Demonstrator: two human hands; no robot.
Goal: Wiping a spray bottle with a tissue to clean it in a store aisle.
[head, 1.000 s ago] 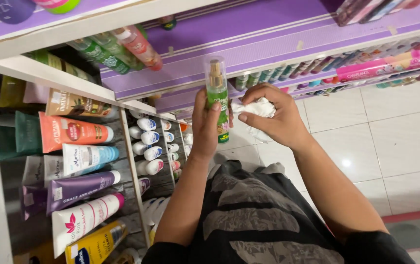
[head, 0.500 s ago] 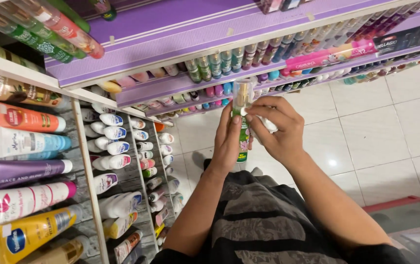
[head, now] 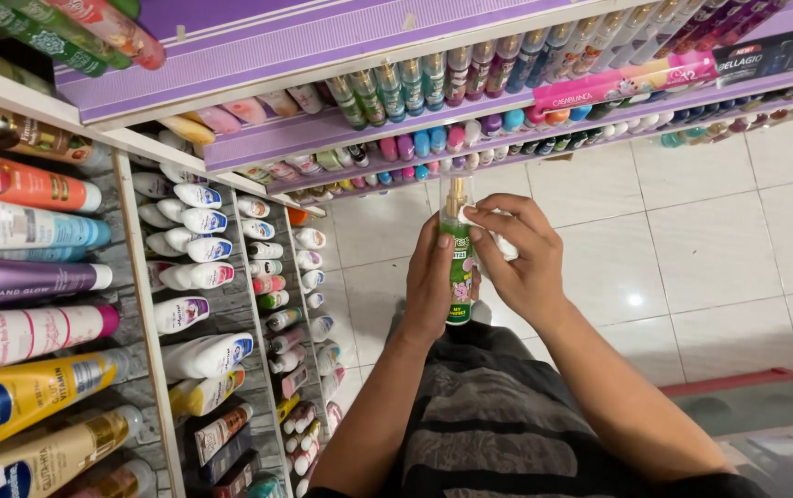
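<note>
Green and slim, a spray bottle (head: 459, 263) with a clear cap is held upright in front of the body, above the dark striped clothing (head: 498, 424) and the pale tiled floor (head: 691, 249). The lower part of the bottle is clasped by the left hand (head: 429, 286), its thumb laid against the label. The right hand (head: 521, 258) is closed around a small white cloth (head: 498, 238), which is pressed against the upper part of the bottle just below the cap. The two hands are kept close together, with the bottle between them.

To the left, shelves (head: 152, 304) are filled with tubes and bottles of lotion laid on their sides in rows. Above the hands, purple-edged shelves (head: 341, 129) are lined with rows of small coloured bottles.
</note>
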